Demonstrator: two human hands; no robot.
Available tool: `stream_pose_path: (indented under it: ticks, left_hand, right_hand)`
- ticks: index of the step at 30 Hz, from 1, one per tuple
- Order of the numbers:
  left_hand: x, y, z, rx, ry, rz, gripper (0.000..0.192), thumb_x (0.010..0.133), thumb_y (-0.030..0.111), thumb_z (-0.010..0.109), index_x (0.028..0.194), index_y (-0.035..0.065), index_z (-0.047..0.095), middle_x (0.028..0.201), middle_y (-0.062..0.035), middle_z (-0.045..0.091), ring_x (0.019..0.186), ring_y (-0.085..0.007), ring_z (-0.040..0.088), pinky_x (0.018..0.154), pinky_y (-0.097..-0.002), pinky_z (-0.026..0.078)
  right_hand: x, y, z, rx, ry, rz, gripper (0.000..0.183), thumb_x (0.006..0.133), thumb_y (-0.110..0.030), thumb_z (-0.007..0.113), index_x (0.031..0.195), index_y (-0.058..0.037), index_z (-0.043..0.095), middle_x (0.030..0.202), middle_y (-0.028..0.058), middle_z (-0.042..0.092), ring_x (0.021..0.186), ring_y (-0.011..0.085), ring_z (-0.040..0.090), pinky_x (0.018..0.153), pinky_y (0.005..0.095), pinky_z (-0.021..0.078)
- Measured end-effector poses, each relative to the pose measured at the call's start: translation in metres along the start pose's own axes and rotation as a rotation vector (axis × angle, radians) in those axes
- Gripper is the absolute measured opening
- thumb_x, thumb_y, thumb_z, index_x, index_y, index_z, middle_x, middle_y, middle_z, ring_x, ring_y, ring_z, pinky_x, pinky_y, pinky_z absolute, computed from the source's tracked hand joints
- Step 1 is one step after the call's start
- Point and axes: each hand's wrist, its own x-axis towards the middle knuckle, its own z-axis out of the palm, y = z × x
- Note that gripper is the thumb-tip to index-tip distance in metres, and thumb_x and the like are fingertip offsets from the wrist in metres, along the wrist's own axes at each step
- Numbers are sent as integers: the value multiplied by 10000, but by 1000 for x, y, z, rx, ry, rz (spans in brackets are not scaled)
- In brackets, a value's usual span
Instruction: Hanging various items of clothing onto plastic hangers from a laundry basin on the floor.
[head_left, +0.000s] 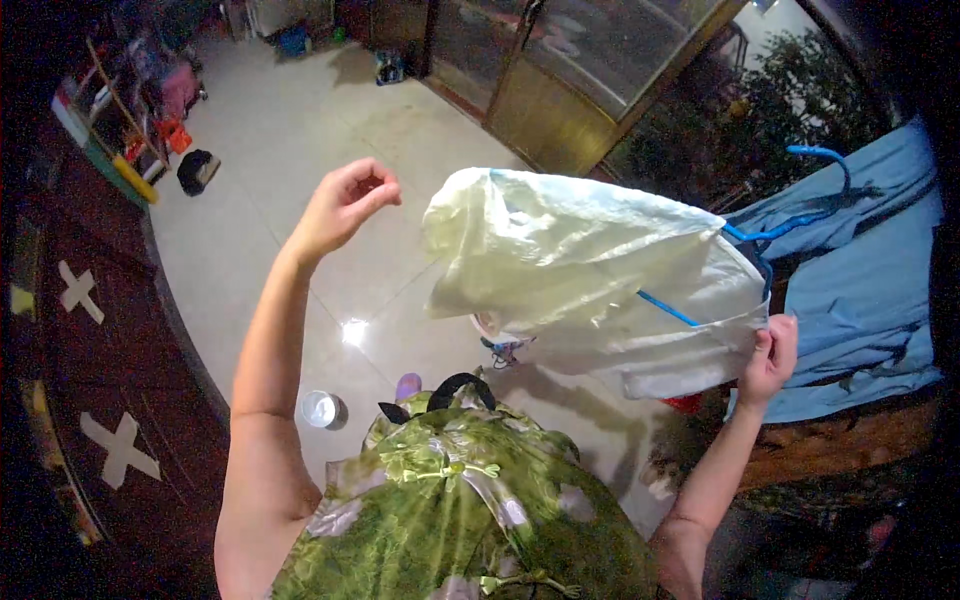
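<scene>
A thin white garment (592, 255), partly see-through, is stretched sideways before me. Inside its neck opening sits a blue clothes hanger (780, 225), whose hook points right; part of one bar shows at the opening's near edge. My right hand (772, 356) grips the fabric at the garment's right edge, just below the hanger. To the left of the garment my left hand (352, 199) is raised, apart from it. Its fingers are curled in towards the thumb, and I see nothing held there.
Blue cloth (862, 292) lies over a wooden piece of furniture (847, 450) on the right. A white cup-like container (321, 409) stands on the tiled floor (262, 172). Dark furniture with taped crosses (124, 450) runs along the left. Glass-panelled wooden doors (555, 105) stand ahead.
</scene>
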Motion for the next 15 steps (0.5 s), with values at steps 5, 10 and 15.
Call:
stream_pose_path:
  ticks: [5, 10, 15]
  left_hand:
    - [10, -6, 60, 70, 86, 190, 226, 849, 174, 637, 993, 10, 581, 919, -51, 617, 841, -146, 593, 775, -279, 478]
    - [14, -4, 41, 245, 105, 9, 291, 823, 155, 648, 1066, 24, 558, 916, -29, 609, 806, -111, 572, 720, -259, 469]
    - [-9, -4, 19, 21, 264, 89, 277, 757, 57, 650, 1002, 49, 521, 909, -2, 566, 851, -91, 539, 727, -250, 455]
  right_hand:
    - [-5, 0, -7, -20, -5, -4, 251, 892, -198, 562, 771, 14, 509, 770, 80, 470, 729, 200, 441, 669, 274, 361]
    - [-16, 19, -24, -63, 70, 44, 215, 876, -179, 584, 775, 5, 536, 791, 96, 525, 750, 226, 488, 690, 315, 395]
    - [-42, 34, -43, 11, 206, 124, 193, 893, -143, 565, 791, 13, 515, 835, 85, 518, 799, 219, 475, 758, 313, 386]
